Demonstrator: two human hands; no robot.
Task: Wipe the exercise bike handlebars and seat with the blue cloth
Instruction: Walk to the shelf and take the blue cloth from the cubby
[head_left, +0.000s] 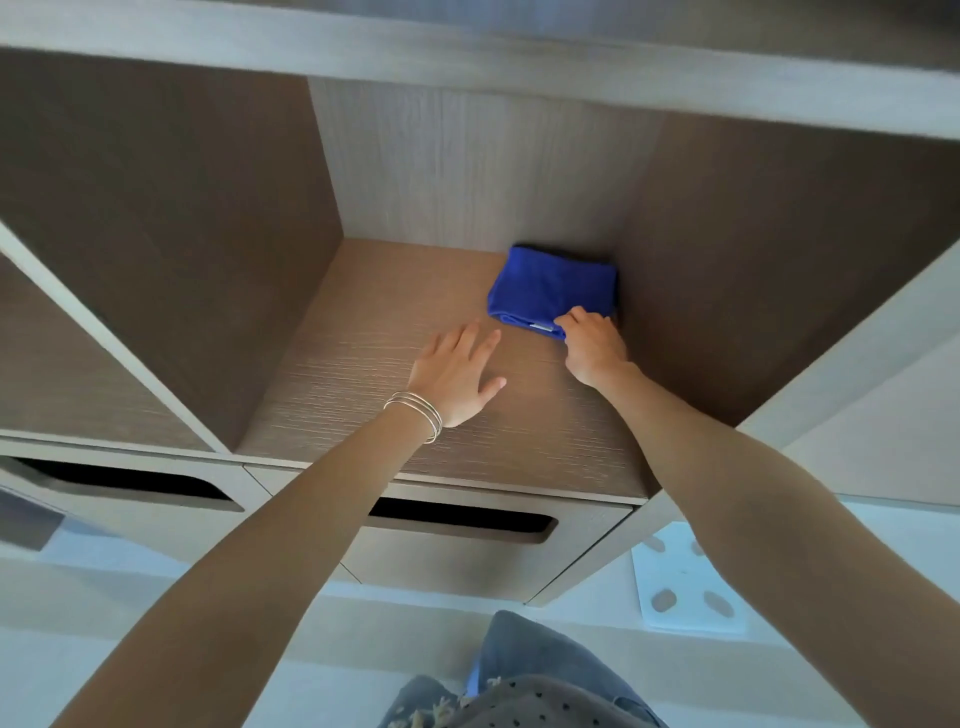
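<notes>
- Right hand (593, 347) is gripping the near edge of the folded blue cloth (551, 289), fingers curled, at the shelf's (363, 374) far right.
- Left hand (457, 378) is lying flat on the shelf, fingers spread, holding nothing.

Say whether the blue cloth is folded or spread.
Folded: the blue cloth is a compact layered rectangle; right hand pinches its corner.

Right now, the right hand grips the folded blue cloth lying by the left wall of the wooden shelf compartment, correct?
No. The head view shows the folded blue cloth lying by the right wall of the wooden shelf compartment, not the left. The right hand does grip it.
</notes>
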